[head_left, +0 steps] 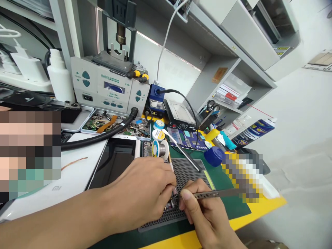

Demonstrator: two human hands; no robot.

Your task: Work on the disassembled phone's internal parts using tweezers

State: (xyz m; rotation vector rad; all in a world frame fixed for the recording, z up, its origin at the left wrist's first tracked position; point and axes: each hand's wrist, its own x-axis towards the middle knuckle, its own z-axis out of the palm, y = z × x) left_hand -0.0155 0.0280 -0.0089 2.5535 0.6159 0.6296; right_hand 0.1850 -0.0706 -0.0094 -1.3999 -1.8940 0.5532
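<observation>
My left hand [145,190] rests fingers curled on a small circuit board [169,206], pinning it to a grey perforated mat [185,169]. My right hand [204,211] pinches metal tweezers [215,194], whose tips point left at the board between both hands. A solder wire spool [160,149] stands just behind my left hand, and a thin soldering iron handle [185,155] lies across the mat.
A grey rework station [109,86] stands at the back with a black hose [98,136]. A tray of parts [111,122], a white phone [114,162], a blue cap [214,155], a glue tube [252,131] and a white bottle [61,77] surround the green mat [233,207].
</observation>
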